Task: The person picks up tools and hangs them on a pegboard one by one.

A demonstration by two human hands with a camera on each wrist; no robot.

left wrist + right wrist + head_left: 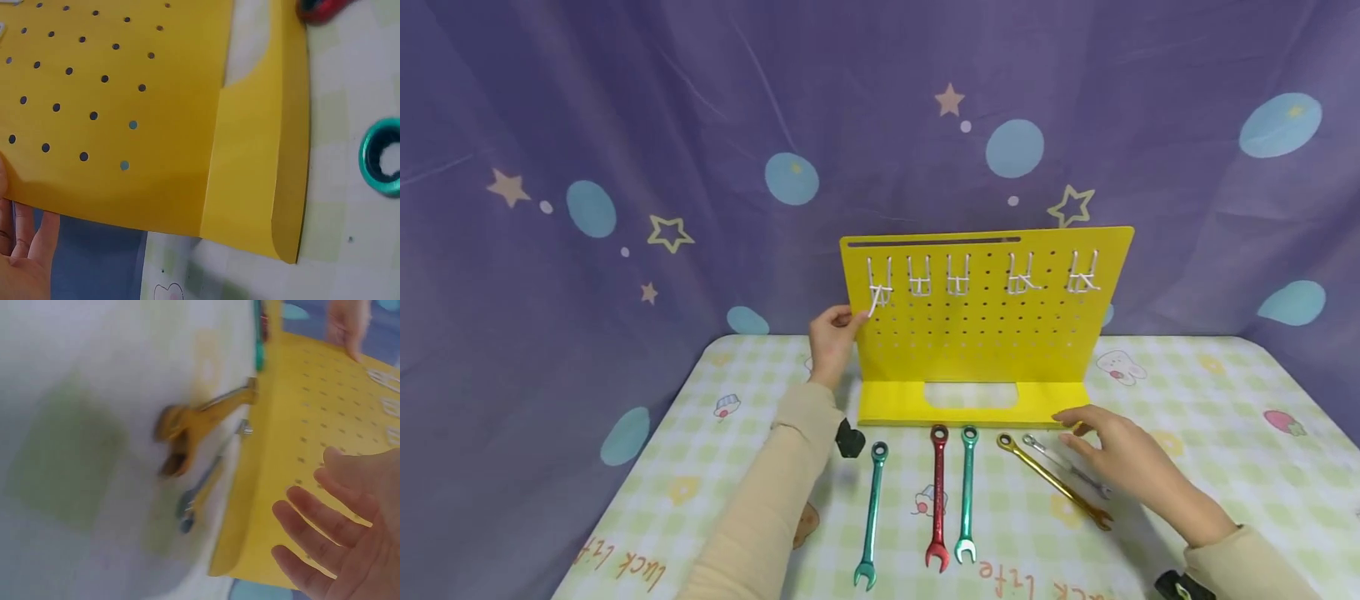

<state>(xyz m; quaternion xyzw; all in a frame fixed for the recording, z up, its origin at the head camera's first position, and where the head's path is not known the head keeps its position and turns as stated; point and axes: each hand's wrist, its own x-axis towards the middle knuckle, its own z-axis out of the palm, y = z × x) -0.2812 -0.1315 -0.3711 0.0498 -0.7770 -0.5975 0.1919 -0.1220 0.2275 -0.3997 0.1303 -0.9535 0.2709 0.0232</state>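
Note:
A yellow pegboard (970,362) stands upright on its base at the back of the table. My left hand (832,343) holds its left edge, thumb at the front and fingers behind, as the left wrist view shows. Right beside the thumb is a white wire hook (878,292) on the board. My right hand (1122,454) hovers with spread fingers and holds nothing. Nearest to it are a small silver wrench (1063,464) and a gold wrench (1054,481), both lying slantwise before the board's base.
More white hooks (957,286) hang along the board's upper part. A red wrench (938,500) and a green wrench (967,496) lie side by side in front. Another green wrench (872,517) lies farther left, near my left sleeve (767,500). A purple curtain (880,83) hangs behind.

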